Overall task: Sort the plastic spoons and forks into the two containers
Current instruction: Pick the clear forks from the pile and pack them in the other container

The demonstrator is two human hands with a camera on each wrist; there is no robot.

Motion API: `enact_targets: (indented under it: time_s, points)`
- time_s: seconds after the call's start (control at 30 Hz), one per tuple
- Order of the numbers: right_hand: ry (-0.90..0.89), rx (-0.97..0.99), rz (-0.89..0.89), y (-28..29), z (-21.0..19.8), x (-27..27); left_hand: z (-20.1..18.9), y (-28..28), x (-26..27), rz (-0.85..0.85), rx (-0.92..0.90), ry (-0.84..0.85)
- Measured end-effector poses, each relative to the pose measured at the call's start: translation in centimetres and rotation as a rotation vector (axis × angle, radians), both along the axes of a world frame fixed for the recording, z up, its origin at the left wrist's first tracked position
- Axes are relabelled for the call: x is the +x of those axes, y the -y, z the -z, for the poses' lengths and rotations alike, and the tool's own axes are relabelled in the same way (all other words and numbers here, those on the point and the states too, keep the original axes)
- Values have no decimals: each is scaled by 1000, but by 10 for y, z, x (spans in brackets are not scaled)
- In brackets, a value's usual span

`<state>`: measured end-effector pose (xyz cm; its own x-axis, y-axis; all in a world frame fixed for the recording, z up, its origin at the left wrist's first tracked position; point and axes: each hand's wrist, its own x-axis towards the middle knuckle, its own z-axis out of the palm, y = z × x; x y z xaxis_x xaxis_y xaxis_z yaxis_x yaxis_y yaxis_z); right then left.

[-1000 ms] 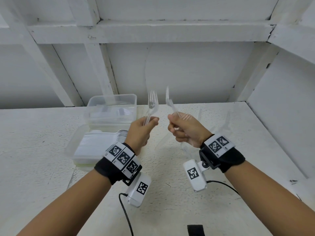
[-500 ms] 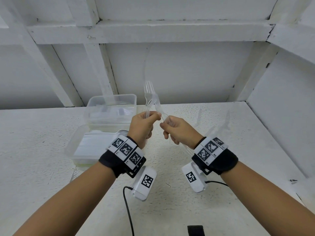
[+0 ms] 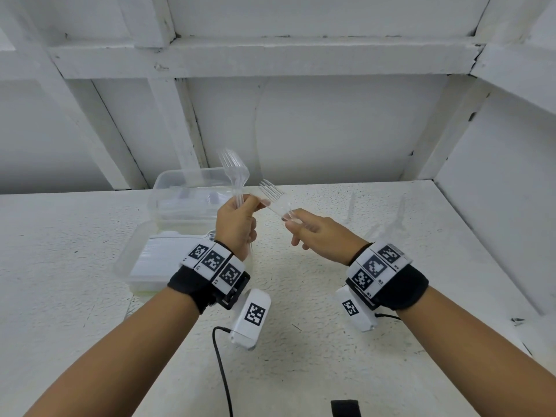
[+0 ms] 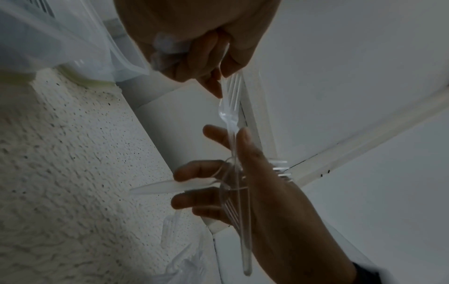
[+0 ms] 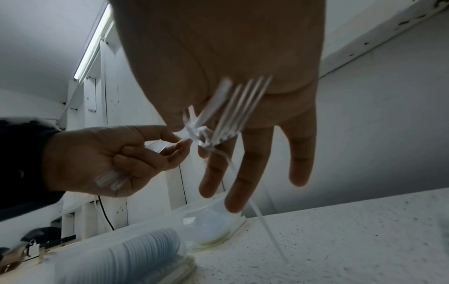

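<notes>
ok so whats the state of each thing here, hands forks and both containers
left hand: grips a bunch of forks by the handles
bunch of forks: upright, tines up
right hand: pinches a single fork
single fork: tilted, tines toward the left hand
far container: lid off, some cutlery inside
near container: lid off, packed with stacked spoons

White framed walls point(image 3: 331, 130), speckled white tabletop point(image 3: 60, 266), ceiling tube light point(image 5: 91, 48).
</notes>
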<state>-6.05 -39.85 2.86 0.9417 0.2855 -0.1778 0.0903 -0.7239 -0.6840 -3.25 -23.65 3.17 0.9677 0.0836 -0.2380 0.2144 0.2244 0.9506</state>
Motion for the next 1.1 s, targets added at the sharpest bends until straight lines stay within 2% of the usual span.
enact_targets:
  time_s: [0.13,0.27,0.4,0.5,0.63,0.7,0.83,1.0,1.1]
  points:
    - [-28,45,4,3,3,0,0,-1,-2,9,20,17]
    - [-10,-29,-22,5,1,-2,-2,-3,-1,-29,5,3]
    - [142,-143,-37,4,-3,-6,-4,-6,0,-38,-5,-28]
    - [250,33,41,3,2,-7,-4,-6,0,-43,-22,-38]
    - [207,357,80,1,10,-6,-2,-6,1,-52,-34,-47]
    - [200,460,70,0,2,-8,1,-9,2,-73,-48,-51]
    - [297,483,191,8,-6,-5,5,-20,9,-161,-59,-35]
    - [151,738,396,19,-8,4,4,-31,16,-239,-88,-24]
    - [158,567,550,20,-5,9,3,-30,18,-244,-151,-44]
